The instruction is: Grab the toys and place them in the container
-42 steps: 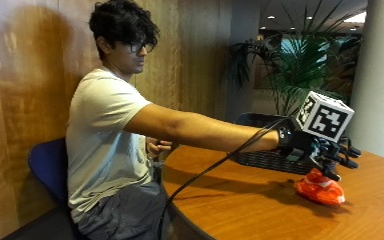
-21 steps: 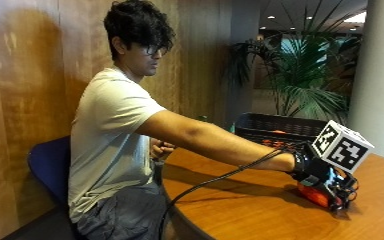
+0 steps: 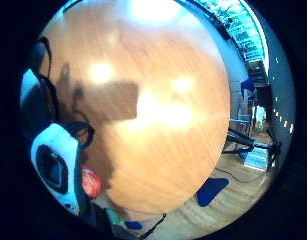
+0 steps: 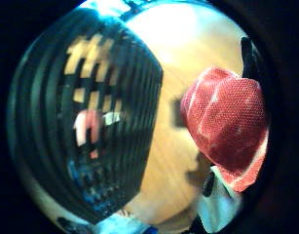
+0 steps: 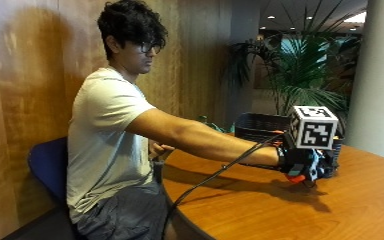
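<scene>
- Your gloved right hand point(image 5: 306, 165) is raised off the table point(image 5: 352, 210) at the end of a straight arm, with its fingers curled round a red toy point(image 5: 297, 177); only a sliver of red shows under the hand from the outside view.
- Judgement: you hold the toy lifted clear of the wood so it can pass over the rim of the container point(image 5: 262, 126), which stands just beyond the hand and slightly toward your body.
- The thumb side palm view shows what the outside view hides: the toy point(image 4: 227, 131) is covered in red mesh with pale streaks and sits close against the palm, while the black slatted basket wall point(image 4: 110, 122) is right beside it.
- Through the slats something pinkish point(image 4: 88, 127) is visible; it is too blurred to name.
- The little finger side palm view gives mostly bare tabletop point(image 3: 158, 110) below the hand, with an edge of the red toy point(image 3: 91, 182) by the glove.
- Your bare left hand point(image 5: 159, 150) rests near your body at the table edge; I cannot tell whether it holds anything.
</scene>
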The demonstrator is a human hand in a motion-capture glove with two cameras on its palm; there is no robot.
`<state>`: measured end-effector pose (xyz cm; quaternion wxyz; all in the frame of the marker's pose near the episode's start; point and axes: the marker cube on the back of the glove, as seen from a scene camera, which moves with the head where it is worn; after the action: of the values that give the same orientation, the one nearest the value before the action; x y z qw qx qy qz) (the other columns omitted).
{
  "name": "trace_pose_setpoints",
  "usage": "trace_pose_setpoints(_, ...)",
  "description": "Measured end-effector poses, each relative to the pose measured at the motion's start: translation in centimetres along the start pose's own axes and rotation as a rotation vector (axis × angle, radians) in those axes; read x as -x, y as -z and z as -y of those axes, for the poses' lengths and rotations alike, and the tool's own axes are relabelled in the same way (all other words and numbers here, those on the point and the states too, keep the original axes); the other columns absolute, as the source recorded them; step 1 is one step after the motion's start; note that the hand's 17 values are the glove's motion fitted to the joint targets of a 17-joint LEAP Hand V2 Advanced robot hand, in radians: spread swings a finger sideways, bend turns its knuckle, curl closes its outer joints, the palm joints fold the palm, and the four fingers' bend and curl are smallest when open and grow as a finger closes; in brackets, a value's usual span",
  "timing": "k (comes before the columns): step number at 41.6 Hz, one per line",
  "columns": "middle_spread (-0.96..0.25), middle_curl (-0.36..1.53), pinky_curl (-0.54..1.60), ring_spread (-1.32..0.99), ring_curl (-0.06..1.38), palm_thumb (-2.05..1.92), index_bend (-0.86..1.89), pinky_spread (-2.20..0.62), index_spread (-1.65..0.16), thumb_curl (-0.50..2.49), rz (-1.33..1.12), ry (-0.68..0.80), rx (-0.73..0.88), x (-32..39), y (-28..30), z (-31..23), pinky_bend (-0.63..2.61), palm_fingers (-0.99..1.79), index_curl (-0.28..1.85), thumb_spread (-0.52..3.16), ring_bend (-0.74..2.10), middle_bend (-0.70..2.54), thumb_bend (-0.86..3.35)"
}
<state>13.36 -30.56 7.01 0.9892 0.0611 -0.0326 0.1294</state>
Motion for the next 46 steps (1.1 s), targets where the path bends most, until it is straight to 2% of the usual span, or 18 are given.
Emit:
trace_pose_setpoints(8,-0.44,0.68,0.48,-0.45,0.72,0.88,0.8,-0.4,-0.4,0.9,0.006,0.035,-0.136,0.1,8.0,-2.3,1.26,1.05,0.29,0.69,1.35,1.14,0.37)
trace_pose_setpoints(21,-0.54,0.91,0.59,-0.47,0.81,0.81,1.01,-0.42,-0.45,1.08,0.081,0.12,-0.279,7.3,18.2,-5.1,1.4,0.84,0.44,0.51,1.51,1.3,0.44)
trace_pose_setpoints(33,-0.58,1.08,0.66,-0.47,0.85,0.74,1.14,-0.42,-0.46,1.22,0.17,0.231,-0.279,15.6,21.7,-5.7,1.52,0.69,0.6,0.39,1.62,1.37,0.51)
trace_pose_setpoints(46,-0.6,1.2,0.7,-0.45,0.87,0.66,1.19,-0.41,-0.46,1.34,0.179,0.348,-0.242,24.3,21.7,-5.9,1.61,0.57,0.79,0.3,1.71,1.41,0.57)
